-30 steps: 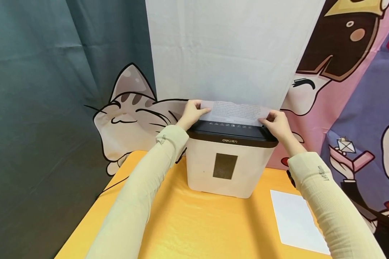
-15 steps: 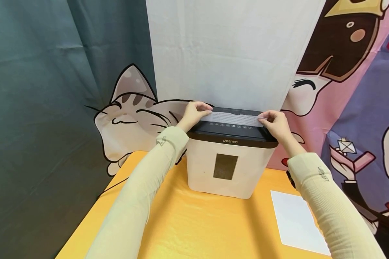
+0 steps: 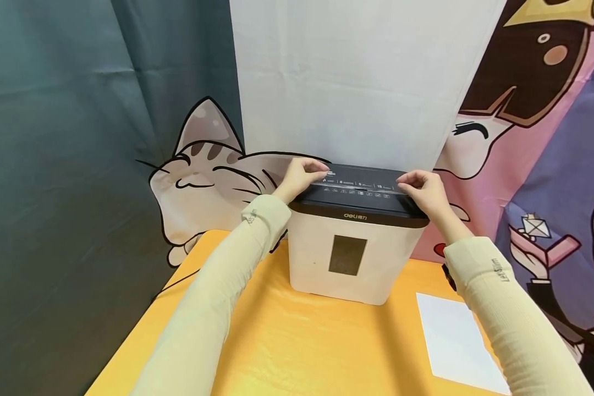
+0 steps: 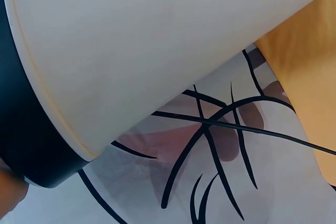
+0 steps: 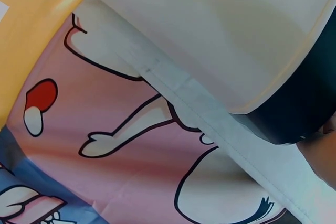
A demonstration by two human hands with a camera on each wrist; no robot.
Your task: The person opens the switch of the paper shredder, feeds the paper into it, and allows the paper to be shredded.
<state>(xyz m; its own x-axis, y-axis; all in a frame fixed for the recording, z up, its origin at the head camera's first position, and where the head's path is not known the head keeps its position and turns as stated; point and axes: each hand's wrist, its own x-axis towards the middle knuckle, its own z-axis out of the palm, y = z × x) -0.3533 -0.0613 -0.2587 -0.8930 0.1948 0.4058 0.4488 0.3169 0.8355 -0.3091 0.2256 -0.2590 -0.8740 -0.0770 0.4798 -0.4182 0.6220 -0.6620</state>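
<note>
A white paper shredder [image 3: 313, 258] with a black top stands on the yellow table, a dark window in its front. Across its lid runs the feed slot [image 3: 361, 189], where a thin pale line shows and the sheet is out of sight. My left hand [image 3: 299, 176] hovers at the lid's left end, thumb and fingers bent with nothing between them. Over the right end my right hand [image 3: 425, 190] is poised likewise, holding nothing. Both wrist views mostly take in the shredder's side [image 4: 131, 51], with only a bit of the right hand [image 5: 317, 156] at the black rim.
A white sheet of paper [image 3: 455, 341] lies on the yellow table [image 3: 322, 346] to the right, beside my right forearm. A black cord [image 3: 178, 281] runs off the table's left edge. Printed cloth [image 3: 366, 82] hangs close behind the shredder.
The printed sheet has gone down into the shredder's slot, first half, then out of sight. Both hands let go of it and stay over the lid. The head view has shifted slightly.
</note>
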